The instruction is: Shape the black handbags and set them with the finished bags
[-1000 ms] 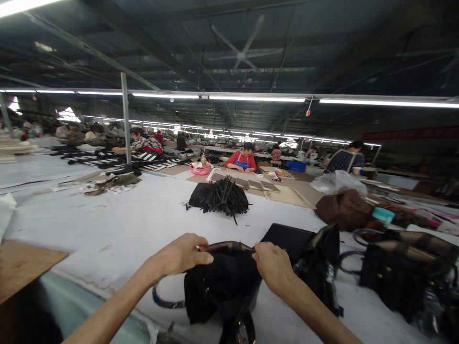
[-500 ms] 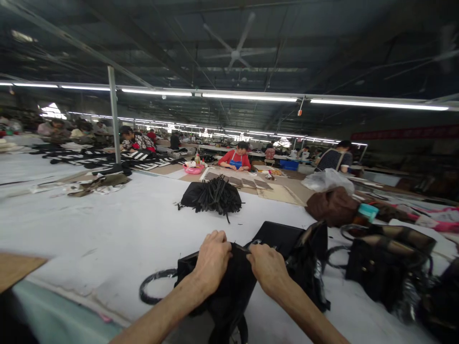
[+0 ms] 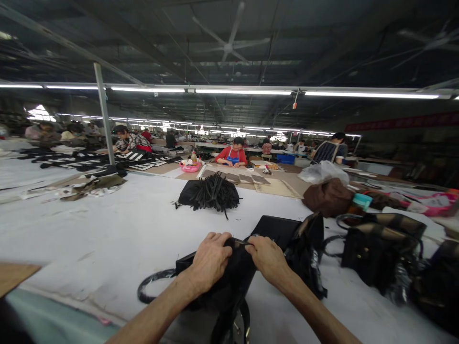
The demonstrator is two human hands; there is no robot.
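Note:
A black handbag [image 3: 229, 282] lies on the white-covered table in front of me, one plastic-wrapped loop handle [image 3: 152, 286] sticking out to the left and another hanging toward me. My left hand [image 3: 212, 258] is closed over the bag's upper edge, with the fingers curled round it. Close by on the right, my right hand [image 3: 267, 258] pinches the same edge. A short stretch of the edge shows between the two hands; the fingertips are partly hidden. Just behind my right hand lies a flat black piece [image 3: 276, 229], with another black bag [image 3: 308, 258] against it.
Several black handbags [image 3: 373, 248] stand at the right. Ahead sits a bundle of black strips [image 3: 215, 191]. A brown cloth bundle [image 3: 328, 196] and a teal-lidded jar [image 3: 359, 204] are at the right rear. A person in red [image 3: 233, 155] works across the table.
The view has shifted slightly to the right. Both hands keep their grip on the bag's edge, and the edge between them now looks drawn straighter.

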